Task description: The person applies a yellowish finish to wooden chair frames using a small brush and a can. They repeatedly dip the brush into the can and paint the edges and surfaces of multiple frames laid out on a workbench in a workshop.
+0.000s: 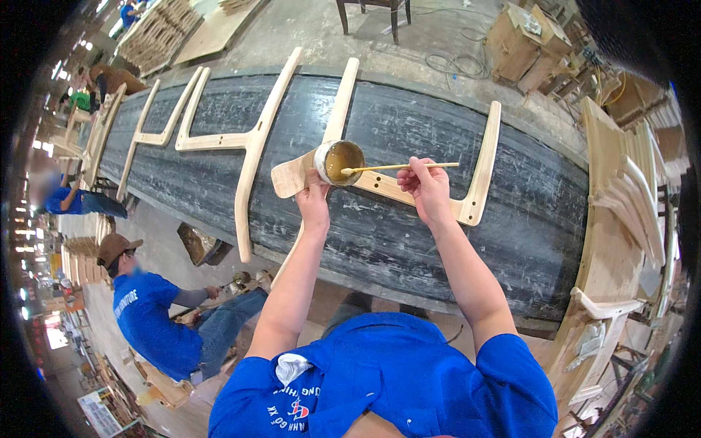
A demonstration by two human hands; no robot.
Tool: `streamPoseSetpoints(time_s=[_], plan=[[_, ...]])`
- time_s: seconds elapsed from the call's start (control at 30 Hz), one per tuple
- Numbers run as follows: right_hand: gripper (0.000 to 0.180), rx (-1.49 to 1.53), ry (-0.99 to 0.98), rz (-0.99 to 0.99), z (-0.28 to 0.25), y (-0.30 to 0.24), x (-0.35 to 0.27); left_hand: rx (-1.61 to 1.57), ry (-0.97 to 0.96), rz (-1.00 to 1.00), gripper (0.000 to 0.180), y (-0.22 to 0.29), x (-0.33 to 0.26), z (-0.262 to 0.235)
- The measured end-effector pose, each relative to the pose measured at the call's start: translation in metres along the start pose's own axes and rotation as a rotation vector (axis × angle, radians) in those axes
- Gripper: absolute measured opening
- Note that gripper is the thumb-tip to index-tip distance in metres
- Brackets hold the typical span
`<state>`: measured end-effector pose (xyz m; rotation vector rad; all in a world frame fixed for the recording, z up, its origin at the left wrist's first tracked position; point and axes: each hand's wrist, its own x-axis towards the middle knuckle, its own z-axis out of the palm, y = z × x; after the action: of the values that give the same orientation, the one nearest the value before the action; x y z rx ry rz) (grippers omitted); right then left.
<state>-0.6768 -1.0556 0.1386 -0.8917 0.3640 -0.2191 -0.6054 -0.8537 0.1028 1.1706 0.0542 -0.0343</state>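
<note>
My left hand [315,202] is wrapped round the lower side of a small whitish cup [326,162], tilted so that its brownish-yellow, glue-like contents [343,158] show. A flat, pale wooden piece [290,176] juts out to the left behind the cup and fingers; whether I grip it too, I cannot tell. Between the closed fingers of my right hand [426,188] is a thin wooden stick [398,168], nearly level, its coated tip at the cup's mouth. Under both hands lies a wooden frame [391,187] with dark drilled holes along its crossbar.
More wooden frames [252,146] lie across the long dark table [511,241]. Stacked wooden parts [635,212] stand at the right. A co-worker in blue [157,321] sits low at the left, handling a tool. A chair [372,11] and coiled cable [460,67] are beyond the table.
</note>
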Motion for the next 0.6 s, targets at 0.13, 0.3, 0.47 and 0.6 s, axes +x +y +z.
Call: streamPoseSetpoints(time_s=[0.13,0.3,0.47,0.6], plan=[[0.007,-0.097,-0.080,-0.065,-0.014,0.012,0.000,-0.075,0.041,-0.105,0.030,-0.031,-0.003,-0.007],[0.007,0.024,0.189,0.150,-0.030,0.039,0.005,-0.029,0.104,-0.338,0.035,-0.064,-0.007,-0.010],[0.016,0.031,0.358,0.256,-0.042,0.042,0.016,-0.010,0.079,-0.469,0.041,-0.083,-0.010,-0.009],[0.018,-0.235,0.168,0.037,-0.045,0.024,0.025,0.028,0.139,-0.558,0.043,-0.088,-0.010,-0.027]])
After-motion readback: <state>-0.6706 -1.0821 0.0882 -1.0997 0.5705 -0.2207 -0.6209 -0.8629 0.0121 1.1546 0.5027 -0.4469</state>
